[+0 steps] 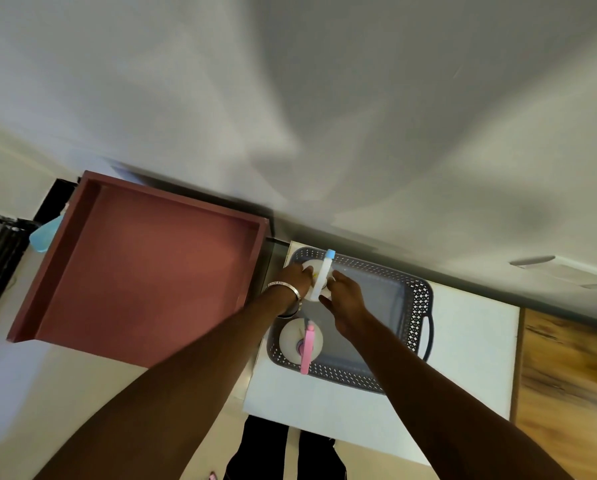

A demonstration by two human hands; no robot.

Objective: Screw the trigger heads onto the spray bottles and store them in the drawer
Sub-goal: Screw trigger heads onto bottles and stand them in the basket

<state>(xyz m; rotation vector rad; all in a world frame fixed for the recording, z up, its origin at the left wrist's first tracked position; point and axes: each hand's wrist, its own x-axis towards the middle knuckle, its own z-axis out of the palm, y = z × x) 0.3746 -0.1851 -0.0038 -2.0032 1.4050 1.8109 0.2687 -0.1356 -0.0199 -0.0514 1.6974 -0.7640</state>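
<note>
A white table [463, 341] is seen from above, set against a pale wall [324, 98] on which soft shadows are cast; at its right a wooden surface [567, 368] is joined, and pale floor [47, 393] is seen below and to the left; the view is somewhat blurred. A grey perforated basket [418, 306] is placed on the table, with a handle on its right side. Over the far left corner of the basket a white spray bottle [309, 266] is held by both hands; the left hand [293, 280], with a metal bangle [286, 287] on the wrist, is curled round the bottle from the left, its fingers [305, 270] being closed on the white body; the right hand [345, 299] is closed round the white trigger head with a blue tip [323, 275], which is seated on top of this bottle; how tightly it is gripped cannot be told. A second white bottle [290, 341] is stood in the near left part of the basket, just below the left wrist, and a pink trigger head [306, 348] is seen on it. To the left of the table an open reddish-brown drawer [92, 209] is pulled out; beside its far left edge a pale blue object [44, 237] is partly hidden. Dark trouser legs [265, 452] are seen at the bottom edge.
</note>
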